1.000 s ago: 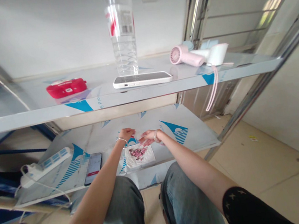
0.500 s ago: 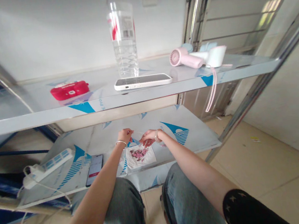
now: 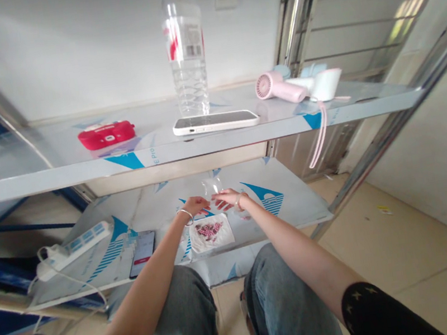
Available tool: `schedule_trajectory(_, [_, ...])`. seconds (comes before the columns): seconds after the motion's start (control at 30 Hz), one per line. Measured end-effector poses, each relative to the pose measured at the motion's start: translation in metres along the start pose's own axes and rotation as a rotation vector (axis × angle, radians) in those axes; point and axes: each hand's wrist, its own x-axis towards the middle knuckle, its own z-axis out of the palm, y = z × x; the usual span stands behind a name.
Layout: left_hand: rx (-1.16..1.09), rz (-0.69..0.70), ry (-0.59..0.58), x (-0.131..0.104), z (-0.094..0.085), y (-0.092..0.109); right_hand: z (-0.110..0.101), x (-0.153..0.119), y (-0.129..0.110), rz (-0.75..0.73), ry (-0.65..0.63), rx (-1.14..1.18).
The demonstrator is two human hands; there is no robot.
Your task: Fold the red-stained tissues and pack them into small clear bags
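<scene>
Over the lower shelf my left hand point(image 3: 196, 204) and my right hand point(image 3: 229, 198) are close together, fingertips turned inward. A small clear plastic bag point(image 3: 212, 186) stands up between and just beyond the fingertips. The left fingers look pinched at its lower edge. On the right side, thumb and forefinger also seem closed on the bag, while the other fingers hang down; the exact grip is small and blurred. Nearer to me than both hands lies a white paper sheet point(image 3: 224, 240), bearing a pile of pink and dark red beads point(image 3: 210, 231).
A phone point(image 3: 142, 253) and a white power strip point(image 3: 76, 249) lie left on the lower shelf point(image 3: 298, 209). The upper shelf point(image 3: 151, 136) carries a red case point(image 3: 106, 135), a white-cased phone point(image 3: 215, 123), a water bottle point(image 3: 186, 54) and a pink handheld fan point(image 3: 279, 87).
Both hands have moved slightly away from me, off the beads. The clear bag now stands up past the fingertips; before, only a faint clear strip showed between the hands.
</scene>
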Motion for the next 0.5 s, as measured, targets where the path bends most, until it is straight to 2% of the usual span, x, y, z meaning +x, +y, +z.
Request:
schedule_trajectory(0.1, [0.044, -0.027, 0.056, -0.002, -0.003, 0.002, -0.005, -0.001, 0.001, 0.025, -0.050, -0.024])
schedule_trajectory(0.2, [0.051, -0.041, 0.095, -0.004, -0.007, 0.002, -0.009, -0.001, 0.003, 0.031, -0.025, -0.043])
schedule_trajectory(0.5, [0.034, -0.034, 0.103, -0.002, -0.008, -0.005, -0.011, 0.002, 0.007, 0.020, -0.053, -0.134])
